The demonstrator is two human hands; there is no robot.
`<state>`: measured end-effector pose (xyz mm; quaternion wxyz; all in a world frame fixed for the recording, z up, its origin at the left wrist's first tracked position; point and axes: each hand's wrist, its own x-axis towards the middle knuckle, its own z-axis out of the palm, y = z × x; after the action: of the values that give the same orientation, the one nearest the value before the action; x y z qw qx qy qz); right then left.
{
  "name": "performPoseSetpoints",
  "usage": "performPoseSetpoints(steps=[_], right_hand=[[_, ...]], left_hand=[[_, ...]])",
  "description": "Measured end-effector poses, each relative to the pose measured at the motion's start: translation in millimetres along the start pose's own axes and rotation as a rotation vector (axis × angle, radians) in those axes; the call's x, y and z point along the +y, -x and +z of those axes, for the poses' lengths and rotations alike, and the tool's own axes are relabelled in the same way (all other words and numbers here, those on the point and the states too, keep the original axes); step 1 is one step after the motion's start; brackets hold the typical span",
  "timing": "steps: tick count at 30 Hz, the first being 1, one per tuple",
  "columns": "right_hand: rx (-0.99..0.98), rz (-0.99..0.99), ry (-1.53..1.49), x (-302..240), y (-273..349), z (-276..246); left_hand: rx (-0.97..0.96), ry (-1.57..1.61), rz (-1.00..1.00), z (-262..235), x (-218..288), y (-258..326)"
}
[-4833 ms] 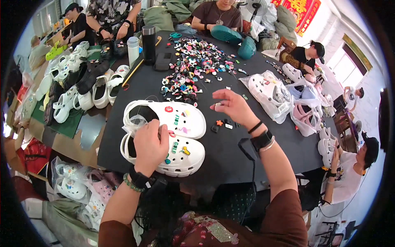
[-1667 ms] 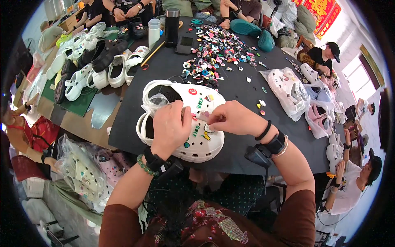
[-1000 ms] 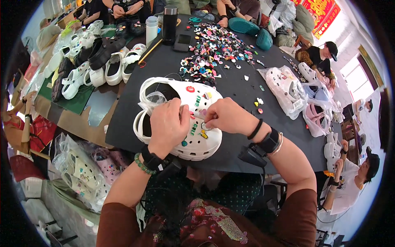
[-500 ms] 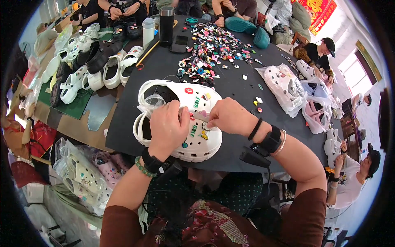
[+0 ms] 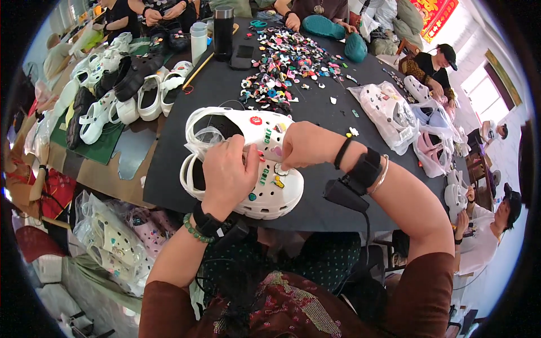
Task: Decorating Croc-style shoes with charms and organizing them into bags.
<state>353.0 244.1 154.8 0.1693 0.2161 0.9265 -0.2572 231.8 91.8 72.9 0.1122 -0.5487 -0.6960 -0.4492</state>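
A pair of white clogs lies side by side on the dark table in front of me, dotted with colourful shoe charms. My left hand is closed over the nearer clog, fingers curled and thumb along its upper. Beside it, my right hand has its fingers bent in a pinch against the uppers, between the two toes. A pink charm and a white charm show by those fingertips. Whatever the right fingers grip is hidden. Clear plastic fills part of the farther clog's opening.
A heap of loose charms covers the table's far middle, near a phone, a black bottle and a white bottle. Bagged clogs lie at right. More clogs crowd the left. Several people work around the table.
My right hand has shifted slightly up and turned, now covering more of the farther clog's toe. The left hand keeps its hold. Across the table, a person's hands have moved at the teal clogs.
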Motion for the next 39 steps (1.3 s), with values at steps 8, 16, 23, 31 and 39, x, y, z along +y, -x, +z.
performPoseSetpoints(steps=[8,16,23,31,39], right_hand=[[-0.067,0.09,-0.005,-0.1,-2.9,0.6],[0.035,0.026,-0.079,8.1,-6.0,13.0],[0.187,-0.064,0.129,11.7,-10.6,24.9],[0.275,-0.007,0.147,0.7,-4.9,36.8],[0.379,0.107,-0.08,7.3,30.0,45.3]], left_hand=[[-0.017,-0.006,-0.015,-2.0,0.1,0.6],[-0.02,0.001,-0.033,0.0,0.6,0.6],[-0.028,-0.023,-0.028,-1.4,2.0,-0.8],[-0.019,-0.067,-0.018,0.3,4.1,-1.1],[-0.026,-0.027,-0.034,0.0,-0.9,3.5]])
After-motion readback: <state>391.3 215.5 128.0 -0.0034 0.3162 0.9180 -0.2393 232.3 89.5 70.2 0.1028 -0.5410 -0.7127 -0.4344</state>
